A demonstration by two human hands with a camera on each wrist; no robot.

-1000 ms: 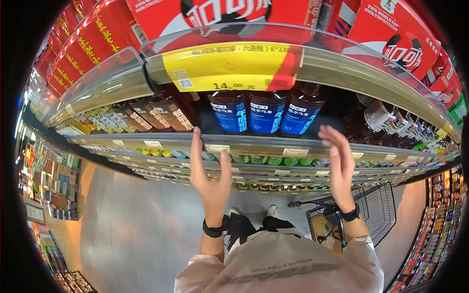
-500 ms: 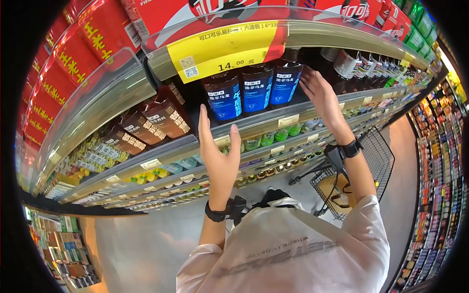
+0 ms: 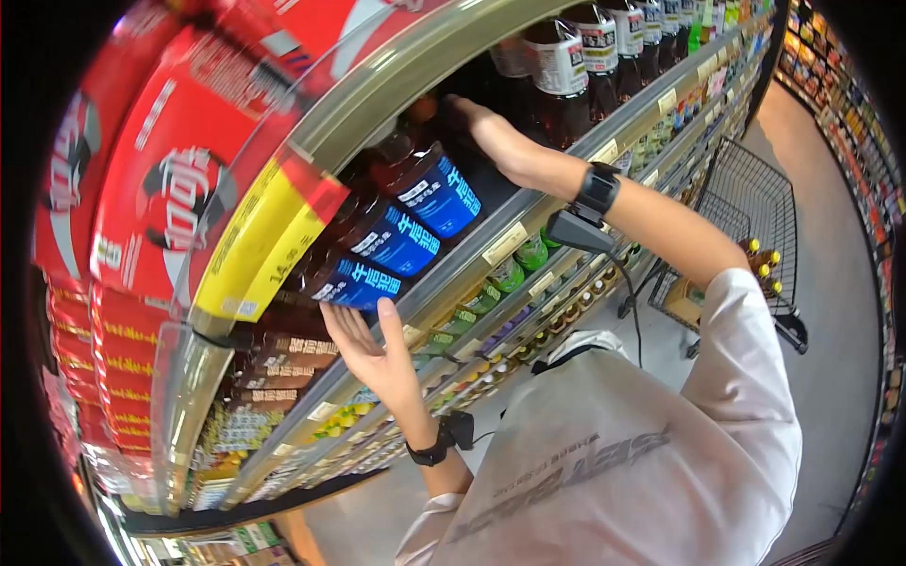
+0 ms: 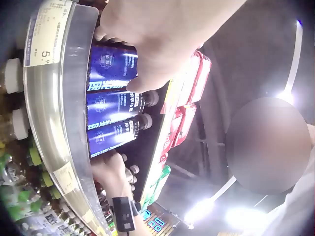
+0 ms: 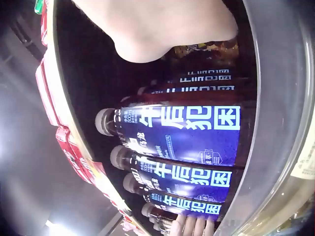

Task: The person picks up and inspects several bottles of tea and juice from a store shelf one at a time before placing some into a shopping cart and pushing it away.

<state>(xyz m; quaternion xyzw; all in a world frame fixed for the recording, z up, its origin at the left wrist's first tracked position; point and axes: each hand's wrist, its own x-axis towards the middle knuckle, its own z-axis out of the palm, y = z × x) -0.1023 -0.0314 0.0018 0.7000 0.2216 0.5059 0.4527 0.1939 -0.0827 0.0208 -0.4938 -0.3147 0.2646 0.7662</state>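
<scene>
Three dark bottles with blue labels stand side by side along the shelf front, among them the rightmost bottle (image 3: 439,193) and the leftmost bottle (image 3: 354,281). My left hand (image 3: 376,363) rests its extended fingers against the outer side of the leftmost bottle, thumb apart in front. Those fingers (image 5: 189,226) show at the row's lower end in the right wrist view. My right hand (image 3: 510,146) reaches into the dark gap just right of the row, its fingertips partly hidden in shadow. More blue-labelled bottles (image 5: 204,78) stand behind in the right wrist view.
A clear shelf lip (image 4: 81,59) runs in front of the bottles. Above hangs a yellow price sign (image 3: 269,245) under red drink cartons (image 3: 175,179). White-labelled bottles (image 3: 557,66) stand farther right, brown-labelled ones (image 3: 293,363) to the left. A wire cart (image 3: 755,189) is behind at right.
The head view has turned and closed in on the shelf. My right hand has moved deeper into the gap beside the row, and my left hand has come up against the leftmost bottle.
</scene>
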